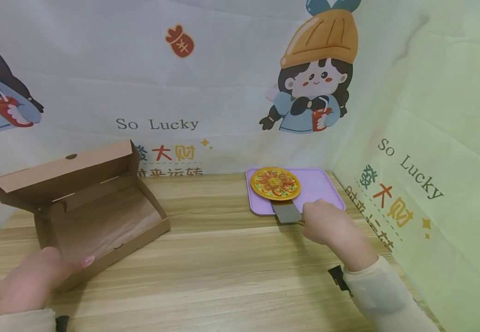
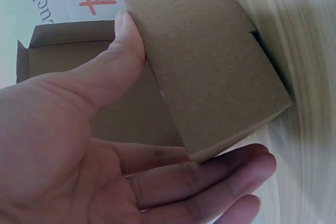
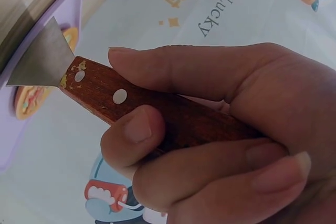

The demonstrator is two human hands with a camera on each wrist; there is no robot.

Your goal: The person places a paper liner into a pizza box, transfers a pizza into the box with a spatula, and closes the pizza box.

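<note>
My right hand [image 1: 327, 223] grips the riveted wooden handle [image 3: 157, 111] of a spatula [image 1: 286, 213] with a flared steel blade. In the head view the blade's far end disappears beneath the near edge of a toy pizza [image 1: 276, 184]. The pizza lies over the left part of a purple tray [image 1: 319, 189]. At the left stands a brown cardboard box [image 1: 107, 214] with its lid raised. My left hand [image 1: 34, 276] holds that box by its near corner. In the left wrist view the thumb [image 2: 128, 38] lies over the wall's edge, and the fingers [image 2: 210, 179] are at the outer side.
A wood-grain table [image 1: 207, 258] carries the box and the tray, with bare surface between them. Printed cloth [image 1: 223, 83] rises behind the table, and more cloth [image 1: 443, 138] stands close beside the tray on the right.
</note>
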